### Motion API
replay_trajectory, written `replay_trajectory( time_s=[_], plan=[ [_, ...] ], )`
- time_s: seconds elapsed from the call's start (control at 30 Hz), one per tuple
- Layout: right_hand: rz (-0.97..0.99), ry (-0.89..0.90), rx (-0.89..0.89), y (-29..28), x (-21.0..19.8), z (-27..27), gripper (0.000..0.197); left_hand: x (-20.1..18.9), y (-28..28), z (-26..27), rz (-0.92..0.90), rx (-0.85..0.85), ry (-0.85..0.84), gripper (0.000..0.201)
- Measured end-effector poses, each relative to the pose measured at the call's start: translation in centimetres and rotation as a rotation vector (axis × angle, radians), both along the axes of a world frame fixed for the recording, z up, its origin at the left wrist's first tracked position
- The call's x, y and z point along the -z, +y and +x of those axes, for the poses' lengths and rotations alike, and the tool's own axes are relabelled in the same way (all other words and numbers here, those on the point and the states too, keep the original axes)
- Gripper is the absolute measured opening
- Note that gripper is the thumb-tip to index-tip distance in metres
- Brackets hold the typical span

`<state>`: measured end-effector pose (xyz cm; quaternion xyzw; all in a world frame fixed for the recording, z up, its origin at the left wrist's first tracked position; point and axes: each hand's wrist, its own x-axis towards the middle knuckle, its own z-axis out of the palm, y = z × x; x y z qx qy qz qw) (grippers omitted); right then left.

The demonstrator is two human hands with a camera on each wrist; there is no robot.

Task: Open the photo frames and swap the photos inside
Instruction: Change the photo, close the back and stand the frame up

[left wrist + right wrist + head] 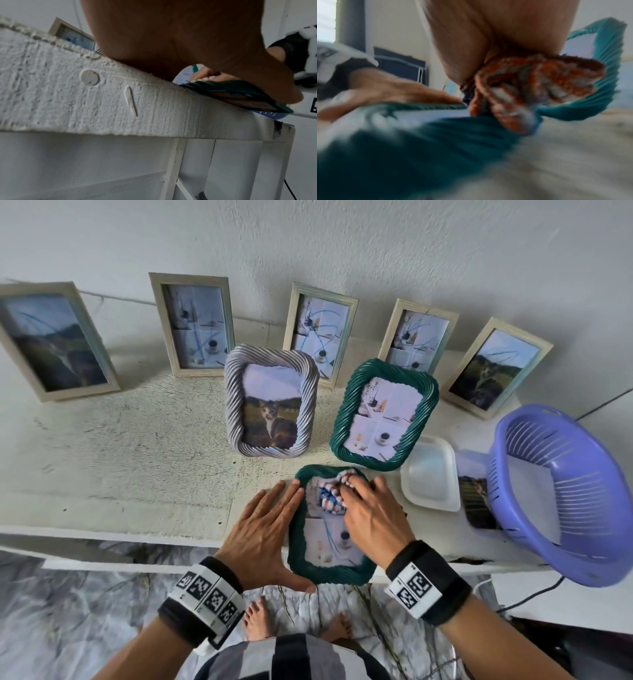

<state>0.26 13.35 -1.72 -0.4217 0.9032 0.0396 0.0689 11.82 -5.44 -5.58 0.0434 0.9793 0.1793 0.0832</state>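
**Wiping the glass of the green frame**

A rough white tabletop [113, 440] stands against a white wall. Five pale frames lean along the back. In front of them stand a grey twisted frame [270, 405] with a cat photo and a green twisted frame [383, 414] with a photo of cups. A white tray [430, 474] and a purple basket [561, 491] sit at the right.

The frame you work on is the lying green frame [325, 525]. It lies flat, face up, at the front of the tabletop, and its near end sticks out past the edge. It looks closed, with its photo inside.

Your left hand [263, 529] lies flat and open. The fingers press the frame's left rim and the thumb hooks under the near corner. Your right hand [373, 515] is bunched around a striped cloth [330, 498] and presses it on the top part of the glass. The right wrist view is blurry, so I think the cloth is rubbing fast.

To do this well, I think you should:
- Keep your left hand pushing down, so the frame does not slide off the edge.
- Rub gently, because glass can crack.
- Wipe the bottom part too.
- Then turn the frame over to open the back.
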Motion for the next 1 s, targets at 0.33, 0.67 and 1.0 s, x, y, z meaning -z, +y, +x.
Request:
replay_trajectory(
  time_s=[0.33,0.67,1.0],
  plan=[
    [-0.159,-0.043,-0.043,-0.4,0.2,0.3,0.049,0.0,0.0,-0.1,0.043,-0.016,-0.014,0.149],
    [-0.101,-0.113,-0.261,4.0,-0.7,1.3,0.032,0.1,-0.1,-0.1,0.022,-0.017,-0.018,0.149],
    [-0.166,-0.191,-0.214,2.5,-0.2,3.4,0.042,0.1,0.1,-0.1,-0.003,-0.016,-0.030,0.149]
  ],
)
